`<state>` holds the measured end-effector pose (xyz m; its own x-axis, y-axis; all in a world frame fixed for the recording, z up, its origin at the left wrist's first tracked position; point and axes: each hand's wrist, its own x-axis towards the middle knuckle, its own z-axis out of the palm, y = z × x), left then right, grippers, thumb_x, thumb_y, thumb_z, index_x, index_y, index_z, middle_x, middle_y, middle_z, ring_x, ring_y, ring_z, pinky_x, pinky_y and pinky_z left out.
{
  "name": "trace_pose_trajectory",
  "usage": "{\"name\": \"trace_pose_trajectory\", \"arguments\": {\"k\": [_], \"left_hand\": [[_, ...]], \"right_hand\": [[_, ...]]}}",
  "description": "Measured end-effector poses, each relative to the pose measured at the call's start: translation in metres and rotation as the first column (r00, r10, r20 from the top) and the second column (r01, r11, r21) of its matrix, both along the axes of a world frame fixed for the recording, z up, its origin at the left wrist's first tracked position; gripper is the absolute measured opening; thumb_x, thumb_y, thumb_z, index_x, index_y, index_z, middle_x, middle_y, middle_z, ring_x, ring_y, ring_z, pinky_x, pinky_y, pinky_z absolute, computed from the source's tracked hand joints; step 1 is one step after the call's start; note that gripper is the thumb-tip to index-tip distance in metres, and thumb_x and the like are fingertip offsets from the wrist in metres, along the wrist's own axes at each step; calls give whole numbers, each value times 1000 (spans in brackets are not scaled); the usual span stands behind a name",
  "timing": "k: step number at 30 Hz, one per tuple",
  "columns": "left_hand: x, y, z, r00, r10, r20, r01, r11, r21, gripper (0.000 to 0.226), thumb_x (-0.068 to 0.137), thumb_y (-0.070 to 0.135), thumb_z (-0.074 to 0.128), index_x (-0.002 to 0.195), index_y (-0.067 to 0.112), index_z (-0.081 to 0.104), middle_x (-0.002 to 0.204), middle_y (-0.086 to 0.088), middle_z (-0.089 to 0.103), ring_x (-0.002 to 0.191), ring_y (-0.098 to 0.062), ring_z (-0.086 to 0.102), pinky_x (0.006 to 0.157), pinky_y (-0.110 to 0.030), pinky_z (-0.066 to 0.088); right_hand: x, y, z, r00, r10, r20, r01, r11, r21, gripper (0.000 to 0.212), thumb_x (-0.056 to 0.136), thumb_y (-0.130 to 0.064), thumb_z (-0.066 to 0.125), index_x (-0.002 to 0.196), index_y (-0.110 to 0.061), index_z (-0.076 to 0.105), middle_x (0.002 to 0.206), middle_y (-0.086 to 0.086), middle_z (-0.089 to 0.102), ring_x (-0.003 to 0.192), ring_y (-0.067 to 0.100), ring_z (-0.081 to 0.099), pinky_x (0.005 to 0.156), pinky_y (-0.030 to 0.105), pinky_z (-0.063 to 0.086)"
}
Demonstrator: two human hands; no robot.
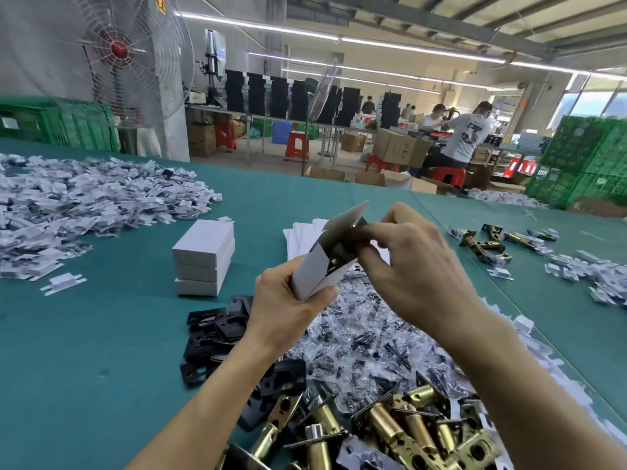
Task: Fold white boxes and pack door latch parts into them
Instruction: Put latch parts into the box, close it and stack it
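Observation:
My left hand (285, 303) grips a white box (315, 269) by its lower end, tilted, with its top flap (346, 218) standing open. A dark latch part (342, 247) sticks out of the box's mouth. My right hand (407, 259) pinches at that part at the opening. Below my hands lie brass latch bolts (390, 432), black strike plates (217, 330) and a heap of small clear bags of screws (369, 337). Three closed white boxes (203, 257) are stacked to the left.
The green table (84, 368) carries a big pile of flat white inserts (78, 205) at far left, flat box blanks (302, 239) behind my hands, more latches (488, 244) and inserts (590, 276) at right. Green crates (583, 161), a fan (132, 59) and workers stand beyond.

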<state>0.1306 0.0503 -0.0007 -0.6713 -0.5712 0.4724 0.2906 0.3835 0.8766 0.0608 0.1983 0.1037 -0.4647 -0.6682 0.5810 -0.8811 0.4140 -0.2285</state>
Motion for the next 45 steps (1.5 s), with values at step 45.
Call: {"name": "trace_pose_trajectory", "arguments": {"k": [45], "left_hand": [[25,-53,30,971,222,-91,-222,975,10,26,61,45,83,85,43,74,81,11,75,77,-24,72,62,-50,61]], "right_hand": [[-16,-110,-110,980,21,196,-125,838,532,37,86,-50,63,94,-16,51,92,4,61,84,28,58,63,36,43]]}}
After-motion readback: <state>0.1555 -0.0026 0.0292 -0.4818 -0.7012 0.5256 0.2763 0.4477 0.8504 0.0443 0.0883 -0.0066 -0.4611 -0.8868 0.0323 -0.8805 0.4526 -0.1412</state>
